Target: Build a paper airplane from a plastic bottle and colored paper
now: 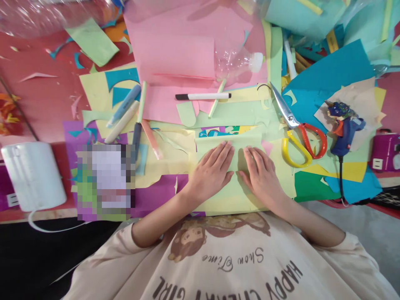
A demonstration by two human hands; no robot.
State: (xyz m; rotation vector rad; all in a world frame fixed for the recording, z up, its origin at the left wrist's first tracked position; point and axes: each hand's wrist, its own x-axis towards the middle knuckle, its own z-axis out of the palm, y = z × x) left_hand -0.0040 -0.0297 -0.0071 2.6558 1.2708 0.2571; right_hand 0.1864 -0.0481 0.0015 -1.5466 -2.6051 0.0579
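My left hand (213, 168) and my right hand (261, 171) lie flat, side by side, on a light green sheet of paper (233, 196) at the near edge of the table. The fingers of both hands are stretched out and point away from me, pressing on a folded part of the sheet (229, 139). Neither hand holds anything. Beyond the fingertips lies a paper strip with blue and yellow shapes (218, 132).
Red-and-yellow scissors (296, 133) and a blue glue gun (343, 125) lie to the right. A black-and-white marker (203, 96), pink paper (187, 54), a clear plastic bottle (239, 62) and glue sticks (123, 112) lie further back. A white roll (33, 175) stands left. Coloured paper scraps cover the table.
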